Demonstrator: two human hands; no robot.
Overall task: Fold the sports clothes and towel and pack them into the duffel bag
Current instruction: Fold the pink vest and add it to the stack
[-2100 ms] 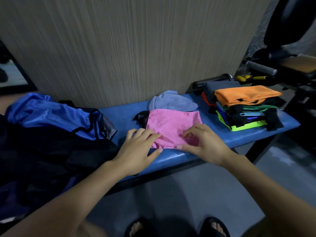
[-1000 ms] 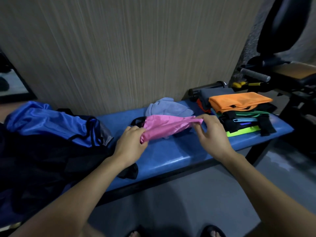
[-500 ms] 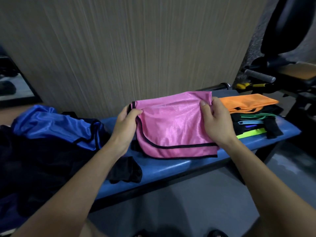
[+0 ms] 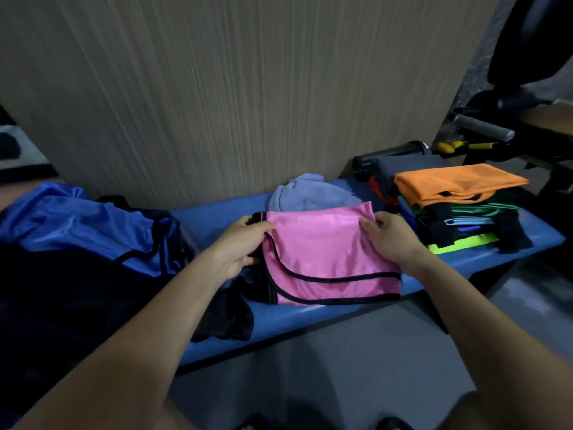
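A pink sports garment (image 4: 325,259) with black trim lies partly unfolded on the blue bench (image 4: 310,318). My left hand (image 4: 238,246) grips its upper left corner and my right hand (image 4: 390,237) grips its upper right corner. Behind it sits a crumpled grey-blue towel (image 4: 307,195). At the right end of the bench stands a stack of folded clothes (image 4: 459,212) with an orange piece on top. A blue and black duffel bag (image 4: 77,243) fills the left side. A black garment (image 4: 226,318) hangs over the bench front, under my left forearm.
A wood-grain wall (image 4: 232,88) rises straight behind the bench. Black gym equipment (image 4: 527,88) with a grey padded bar and a yellow-handled tool stands at the far right. Grey floor (image 4: 341,367) lies below the bench, where my feet show at the bottom edge.
The pink garment was flat and folded under both hands, then I lifted it and shook it open. Now its lower edge rests on the bench again, held by its top corners.
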